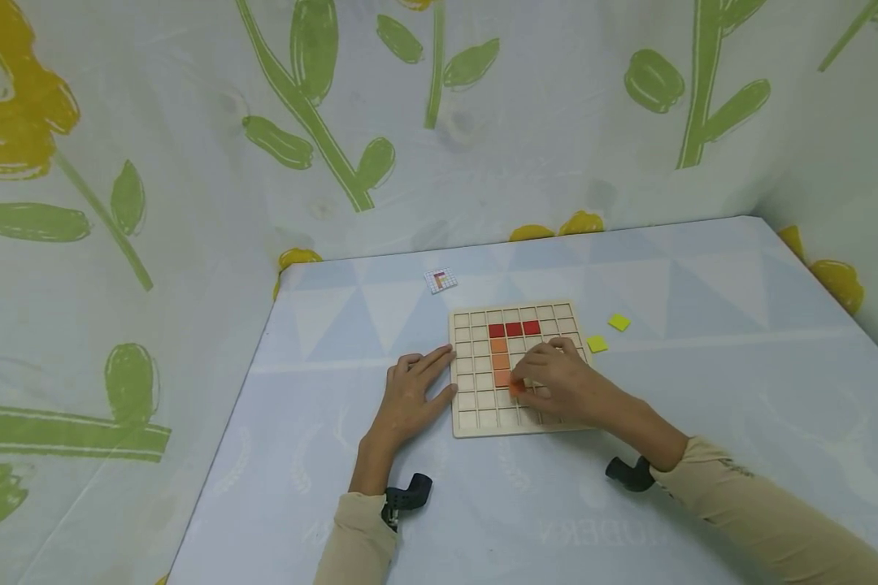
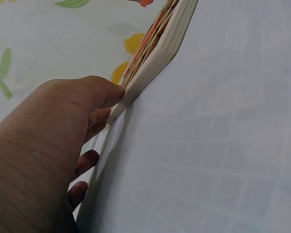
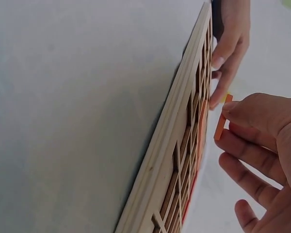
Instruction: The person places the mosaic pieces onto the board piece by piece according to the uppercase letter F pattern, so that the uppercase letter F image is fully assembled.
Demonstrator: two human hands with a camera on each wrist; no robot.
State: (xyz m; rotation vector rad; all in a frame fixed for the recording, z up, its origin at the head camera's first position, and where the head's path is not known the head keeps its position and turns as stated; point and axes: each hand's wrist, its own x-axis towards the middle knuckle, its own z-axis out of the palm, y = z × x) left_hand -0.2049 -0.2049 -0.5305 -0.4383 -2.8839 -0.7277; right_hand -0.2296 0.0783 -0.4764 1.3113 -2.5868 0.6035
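A wooden grid board (image 1: 475,421) lies on the table, with a row of red square tiles (image 1: 514,329) and a column of orange tiles (image 1: 500,361) below its left end. My right hand (image 1: 567,380) pinches an orange tile (image 3: 223,118) between thumb and finger, held just over the board beside the lowest orange tile. The right wrist view shows this tile edge-on, apart from the grid. My left hand (image 1: 410,398) rests at the board's left edge, its fingertips and thumb touching the rim, fingers mostly extended. In the left wrist view, the thumb (image 2: 104,92) lies against the board's side.
Two yellow tiles (image 1: 619,322) lie on the table right of the board. Behind the board is a small pattern card (image 1: 441,280) with a coloured shape on a grid. Curtains with a flower print (image 1: 190,162) surround the table (image 1: 322,341). Each wrist carries a black camera mount (image 1: 410,493).
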